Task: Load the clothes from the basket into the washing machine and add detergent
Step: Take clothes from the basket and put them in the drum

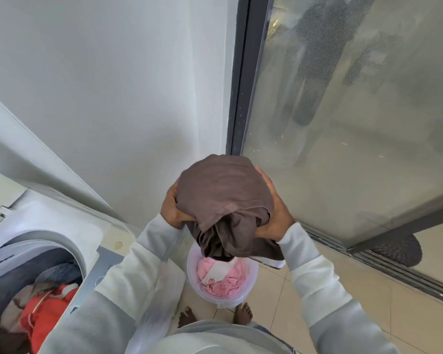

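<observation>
A bundled brown garment (223, 198) is held up in front of me, above the basket. My left hand (172, 208) grips its left side and my right hand (274, 218) grips its right side. Below it on the floor stands a round translucent white basket (193, 274) with pink and white clothes (223, 277) inside. At the lower left the top-loading washing machine (69, 241) has its lid raised, and its drum holds red clothes (46, 312), blue ones and other garments.
A white wall rises behind the machine. A glass sliding door with a dark frame (241, 98) runs along the right, its track (394, 272) crossing the tiled floor. A dark mat (399, 249) lies beyond the glass. My bare feet (243, 312) stand beside the basket.
</observation>
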